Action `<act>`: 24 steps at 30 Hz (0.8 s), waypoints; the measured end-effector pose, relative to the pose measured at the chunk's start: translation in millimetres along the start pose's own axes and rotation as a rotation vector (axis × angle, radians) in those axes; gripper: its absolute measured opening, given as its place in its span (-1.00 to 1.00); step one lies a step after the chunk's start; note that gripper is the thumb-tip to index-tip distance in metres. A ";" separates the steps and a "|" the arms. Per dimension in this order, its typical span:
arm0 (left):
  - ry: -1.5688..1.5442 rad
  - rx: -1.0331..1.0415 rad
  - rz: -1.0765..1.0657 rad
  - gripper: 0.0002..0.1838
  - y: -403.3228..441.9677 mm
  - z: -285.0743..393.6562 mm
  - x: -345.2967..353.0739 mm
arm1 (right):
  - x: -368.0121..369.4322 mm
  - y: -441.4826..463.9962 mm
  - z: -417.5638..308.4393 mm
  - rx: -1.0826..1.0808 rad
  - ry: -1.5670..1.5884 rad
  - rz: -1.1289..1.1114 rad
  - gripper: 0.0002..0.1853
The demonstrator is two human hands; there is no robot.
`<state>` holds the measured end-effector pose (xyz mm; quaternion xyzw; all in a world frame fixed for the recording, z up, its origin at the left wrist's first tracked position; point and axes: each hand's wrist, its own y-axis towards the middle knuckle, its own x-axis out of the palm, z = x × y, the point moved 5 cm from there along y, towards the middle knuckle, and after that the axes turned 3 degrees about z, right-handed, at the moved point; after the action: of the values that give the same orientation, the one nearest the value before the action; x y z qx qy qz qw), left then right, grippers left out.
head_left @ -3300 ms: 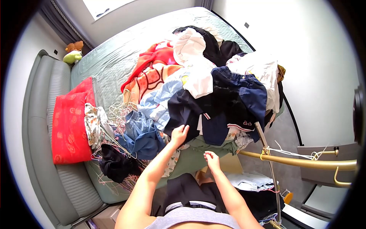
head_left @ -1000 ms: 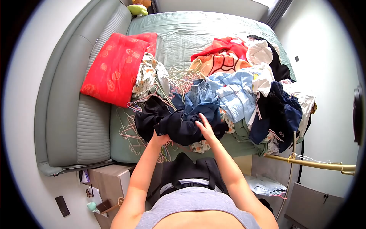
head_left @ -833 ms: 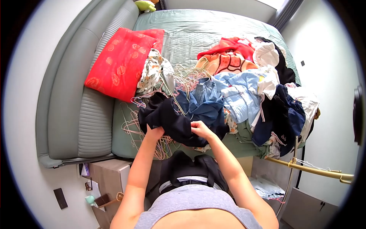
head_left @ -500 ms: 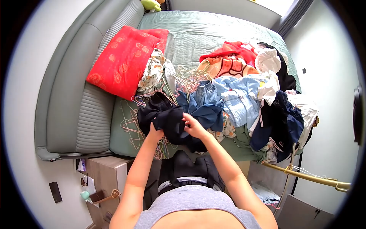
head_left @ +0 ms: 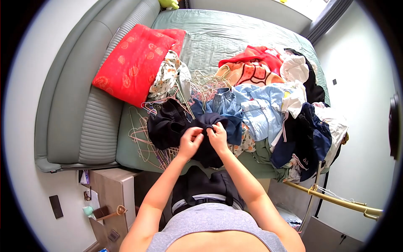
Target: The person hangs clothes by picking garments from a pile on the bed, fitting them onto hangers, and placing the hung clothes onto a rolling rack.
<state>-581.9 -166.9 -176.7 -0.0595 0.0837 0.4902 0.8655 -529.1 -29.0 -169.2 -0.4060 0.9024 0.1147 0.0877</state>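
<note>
A black garment (head_left: pixel 208 155) is bunched up at the near edge of the bed, its exact kind hard to tell among the folds. My right hand (head_left: pixel 218 137) pinches a gathered edge of it between thumb and fingers. Close beside it, my left hand (head_left: pixel 191 143) has its fingers curled against the same cloth. More black fabric (head_left: pixel 167 125) lies left of my hands; I cannot tell whether it is one piece with the garment. Blue denim clothing (head_left: pixel 223 105) lies just beyond, touching the dark cloth.
Tangled wire hangers (head_left: pixel 147 143) lie left of the garment, with more hangers (head_left: pixel 210 82) farther back. To the right sit a light-blue shirt (head_left: pixel 260 109) and navy clothing (head_left: pixel 308 138). A red pillow (head_left: pixel 126 67) rests by the headboard (head_left: pixel 67 105). A gold rail (head_left: pixel 336 199) stands right.
My left hand has moved right, from the garment's left side to beside my right hand. The right hand has raised a gathered fold of black cloth. The view has shifted slightly.
</note>
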 end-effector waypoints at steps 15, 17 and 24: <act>0.079 0.050 0.039 -0.74 8.2 36.1 40.8 | -51.0 19.7 -26.4 -0.223 -0.358 0.164 -0.81; 0.456 0.112 -0.026 -0.64 9.2 22.6 28.5 | -62.1 31.6 -22.7 -0.255 -0.420 0.206 -0.80; 0.936 -0.326 0.303 -0.77 16.7 -48.9 -113.6 | -124.4 65.9 85.0 -0.046 -0.570 0.299 -0.90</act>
<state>-657.9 -262.7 -201.9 -0.3936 0.3920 0.5378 0.6341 -491.7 125.8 -210.5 -0.2224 0.8883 0.2559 0.3098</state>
